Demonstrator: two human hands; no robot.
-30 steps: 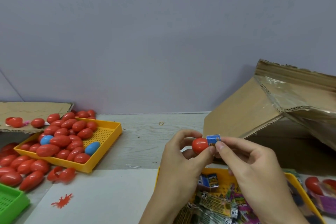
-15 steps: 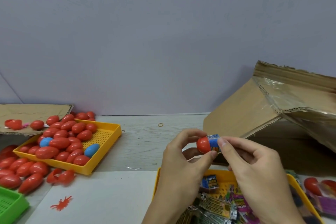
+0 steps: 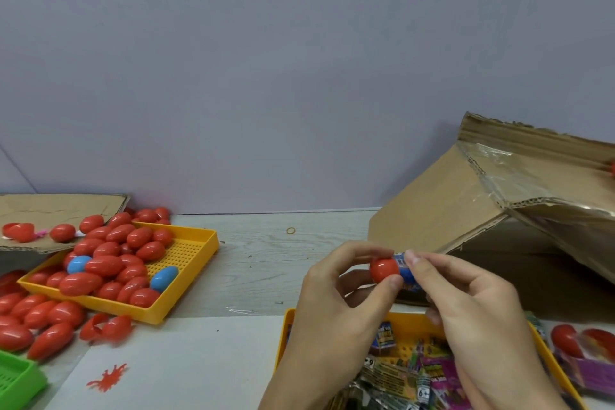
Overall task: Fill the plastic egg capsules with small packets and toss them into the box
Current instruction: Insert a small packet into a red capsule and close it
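Observation:
My left hand [image 3: 336, 296] pinches a red egg capsule half [image 3: 384, 269] between thumb and fingers above the table's front. My right hand [image 3: 466, 296] holds a small blue packet [image 3: 404, 271] against the open side of that half, the packet partly inside it. Below both hands lies a yellow tray [image 3: 409, 326] with several small packets [image 3: 399, 373]. The cardboard box [image 3: 466, 210] lies tilted at the right, its opening toward me.
A yellow tray [image 3: 196, 250] at the left holds several red and two blue egg capsules [image 3: 106, 265]; more red ones lie loose [image 3: 36, 319] beside it. A green tray [image 3: 16, 379] sits at bottom left. White paper [image 3: 173, 363] with a red splat lies in front. A rubber band [image 3: 291, 230] lies behind.
My right hand has pushed the blue packet further into the red capsule half; less of the packet shows. Both hands stayed in about the same place.

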